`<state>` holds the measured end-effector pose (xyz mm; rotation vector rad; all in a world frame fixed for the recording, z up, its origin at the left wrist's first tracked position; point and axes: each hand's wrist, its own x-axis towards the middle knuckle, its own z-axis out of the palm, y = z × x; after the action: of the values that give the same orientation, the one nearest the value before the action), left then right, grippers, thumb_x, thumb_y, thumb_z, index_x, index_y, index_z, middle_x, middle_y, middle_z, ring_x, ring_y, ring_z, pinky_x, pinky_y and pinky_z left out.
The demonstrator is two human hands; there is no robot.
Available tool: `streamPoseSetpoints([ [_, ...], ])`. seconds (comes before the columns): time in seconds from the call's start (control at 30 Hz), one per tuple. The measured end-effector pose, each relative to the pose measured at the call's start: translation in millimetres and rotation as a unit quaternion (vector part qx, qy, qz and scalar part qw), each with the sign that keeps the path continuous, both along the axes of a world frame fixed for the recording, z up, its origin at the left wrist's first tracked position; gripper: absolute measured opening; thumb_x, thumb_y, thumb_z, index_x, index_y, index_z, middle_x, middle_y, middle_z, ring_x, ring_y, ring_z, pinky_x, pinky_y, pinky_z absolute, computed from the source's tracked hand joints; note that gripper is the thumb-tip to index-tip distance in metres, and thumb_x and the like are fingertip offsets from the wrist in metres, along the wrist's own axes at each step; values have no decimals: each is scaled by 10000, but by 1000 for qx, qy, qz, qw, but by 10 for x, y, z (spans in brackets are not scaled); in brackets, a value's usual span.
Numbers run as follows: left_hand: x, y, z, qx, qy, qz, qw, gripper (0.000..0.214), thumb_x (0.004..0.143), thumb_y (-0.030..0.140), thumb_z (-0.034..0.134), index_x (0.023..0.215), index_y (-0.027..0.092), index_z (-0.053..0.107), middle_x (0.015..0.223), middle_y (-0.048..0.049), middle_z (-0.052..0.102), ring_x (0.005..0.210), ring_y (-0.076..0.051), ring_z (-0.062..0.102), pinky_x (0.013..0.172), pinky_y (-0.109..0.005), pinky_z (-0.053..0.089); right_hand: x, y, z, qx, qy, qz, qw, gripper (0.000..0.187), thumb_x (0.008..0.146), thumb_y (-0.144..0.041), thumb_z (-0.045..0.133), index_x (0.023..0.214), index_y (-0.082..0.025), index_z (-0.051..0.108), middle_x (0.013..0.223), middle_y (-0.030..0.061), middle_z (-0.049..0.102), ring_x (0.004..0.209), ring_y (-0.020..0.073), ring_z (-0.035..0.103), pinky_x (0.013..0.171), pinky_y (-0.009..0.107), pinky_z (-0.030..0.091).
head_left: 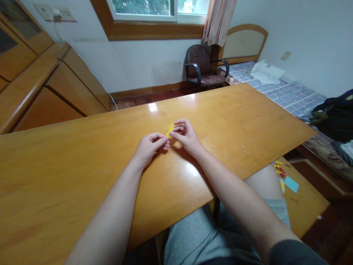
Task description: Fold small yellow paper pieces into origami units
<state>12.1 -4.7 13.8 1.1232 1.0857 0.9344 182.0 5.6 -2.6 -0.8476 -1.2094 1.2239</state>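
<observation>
Just above the wooden table (91,158), a small piece of yellow paper (170,129) is held between my two hands. It looks folded, but its exact shape is partly hidden by the fingers. My left hand (151,147) pinches its lower end between thumb and fingertips. Thumb and curled fingers of my right hand (186,136) grip the paper from the right side. The fingertips of both hands almost meet.
A lower wooden surface (306,206) at the right bears several red and yellow folded paper pieces (280,169) and a light blue sheet (291,184). Beyond the table are a brown armchair (200,64), a bed (289,92) and wooden cabinets (74,81). A white cord (82,62) hangs down the wall.
</observation>
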Motion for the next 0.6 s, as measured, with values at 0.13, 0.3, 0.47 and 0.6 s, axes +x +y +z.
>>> streamPoseSetpoints([
  [0.13,11,-6,15,7,6,-4,1000,306,679,399,815,803,143,700,702,-45,715,613,-133,654,626,-251,521,-10,-18,12,-1,-4,14,1000,425,721,-311,761,1030,-250,477,803,-39,627,801,143,618,798,311,484],
  [0.3,14,-10,13,11,-8,16,1000,297,654,382,832,750,150,673,654,-27,689,594,-131,641,612,-247,513,-4,-34,34,4,5,2,1000,399,738,-345,758,1023,-257,494,872,-26,639,831,143,632,810,314,507],
  [0.47,6,-15,15,5,-17,11,1000,284,662,367,829,745,150,664,643,-21,680,589,-118,628,601,-227,497,42,-52,46,44,-77,-14,996,183,833,-317,664,986,-237,601,971,1,663,842,136,633,825,312,500],
  [0.6,10,-21,17,11,-1,4,1000,293,671,385,820,760,149,671,657,-22,682,589,-114,619,593,-225,492,68,-57,55,94,-193,-22,976,111,859,-271,617,925,-204,676,948,23,696,893,149,633,829,294,483],
])
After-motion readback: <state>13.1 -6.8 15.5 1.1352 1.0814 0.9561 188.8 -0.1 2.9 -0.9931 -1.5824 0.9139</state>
